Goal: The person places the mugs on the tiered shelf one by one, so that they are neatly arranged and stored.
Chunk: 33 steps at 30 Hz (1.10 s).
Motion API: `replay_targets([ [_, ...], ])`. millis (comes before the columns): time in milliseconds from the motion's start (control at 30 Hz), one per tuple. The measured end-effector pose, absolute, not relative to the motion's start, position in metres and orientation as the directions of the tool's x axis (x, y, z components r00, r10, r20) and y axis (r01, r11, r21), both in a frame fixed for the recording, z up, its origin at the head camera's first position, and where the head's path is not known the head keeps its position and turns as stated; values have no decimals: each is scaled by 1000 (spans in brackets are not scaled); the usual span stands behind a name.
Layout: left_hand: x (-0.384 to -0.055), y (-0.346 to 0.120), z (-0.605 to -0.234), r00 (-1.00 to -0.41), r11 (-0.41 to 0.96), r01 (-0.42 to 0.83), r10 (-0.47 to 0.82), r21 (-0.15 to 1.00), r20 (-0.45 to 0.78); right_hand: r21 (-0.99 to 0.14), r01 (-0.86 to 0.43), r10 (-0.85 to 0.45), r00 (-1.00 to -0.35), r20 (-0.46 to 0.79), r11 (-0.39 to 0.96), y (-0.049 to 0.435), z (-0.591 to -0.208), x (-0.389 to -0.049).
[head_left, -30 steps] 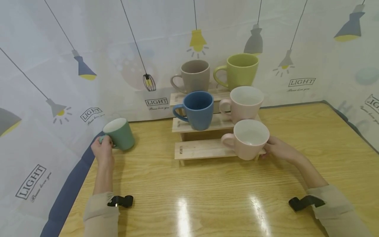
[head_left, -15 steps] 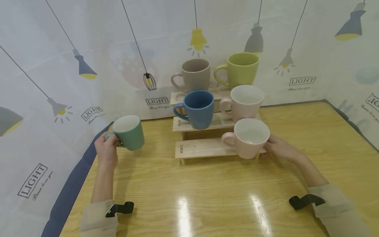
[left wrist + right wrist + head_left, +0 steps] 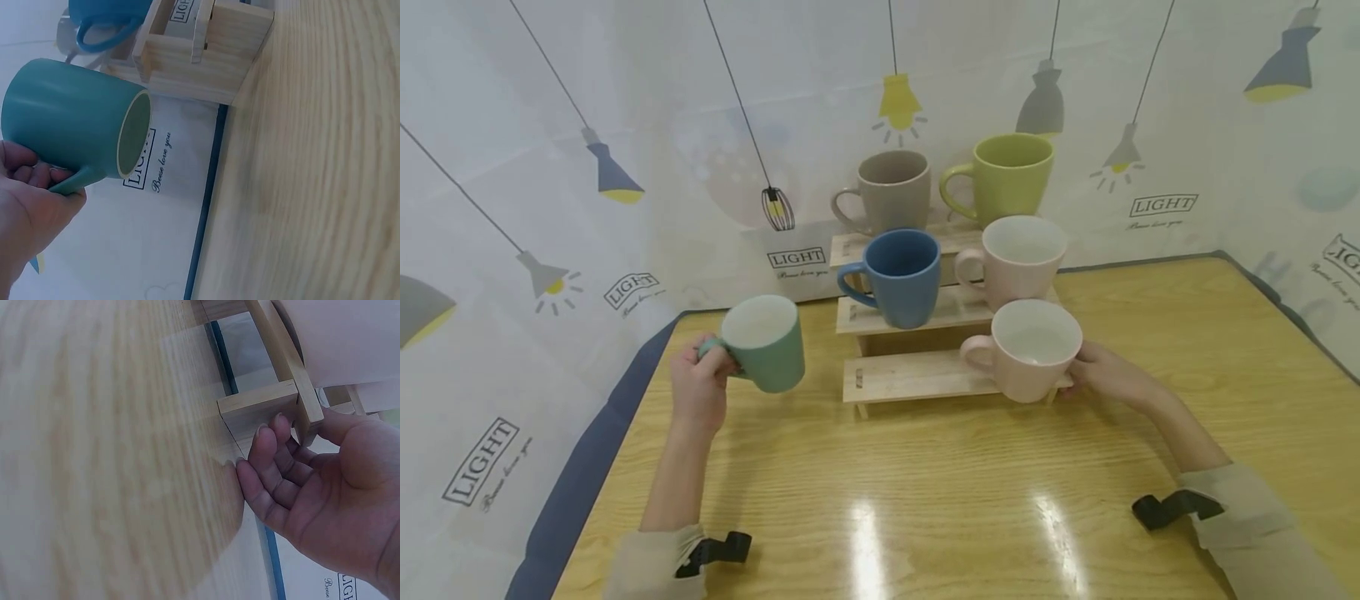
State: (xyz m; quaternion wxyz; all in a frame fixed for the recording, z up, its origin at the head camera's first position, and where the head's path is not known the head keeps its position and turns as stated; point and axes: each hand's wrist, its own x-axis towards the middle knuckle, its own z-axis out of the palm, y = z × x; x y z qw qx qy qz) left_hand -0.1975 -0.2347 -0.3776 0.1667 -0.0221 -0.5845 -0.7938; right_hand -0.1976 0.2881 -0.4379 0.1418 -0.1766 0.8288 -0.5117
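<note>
My left hand (image 3: 698, 379) grips the handle of a green mug (image 3: 767, 350) with a pale inside, held upright left of the wooden step rack (image 3: 917, 377). In the left wrist view, the green mug (image 3: 69, 119) hangs above the tabletop, its base showing. At the rack's right end, my right hand (image 3: 1105, 375) holds the lowest step. The right wrist view has the fingers (image 3: 265, 447) curled under that step board (image 3: 289, 359), the thumb at its upper side. A pink mug (image 3: 1033, 358) sits on the lowest step's right part, beside that hand.
On the middle step stand a blue mug (image 3: 904, 283) and another pink mug (image 3: 1022, 258). The top step bears a grey-brown mug (image 3: 897, 196) and a lime green mug (image 3: 1013, 183). Lamp-printed cloth (image 3: 820, 108) surrounds the wood-grain table (image 3: 955, 500) at back and sides.
My left hand has carried the green mug rightward from the table's left edge toward the rack, and the mug has come from tilted to upright. The right hand stays at the rack's end.
</note>
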Motion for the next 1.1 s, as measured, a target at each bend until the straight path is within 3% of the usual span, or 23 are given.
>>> replay_targets([
  [467,-178,-196,-373,-970,-296,240,-43,925,238,-903,-155,-452,-891,-47,400,288,-437,-198],
  [1100,-180,-147,-394,-948,-303,246,123,921,294,-905,-161,-459,-888,-41,393,288,-437,-197],
])
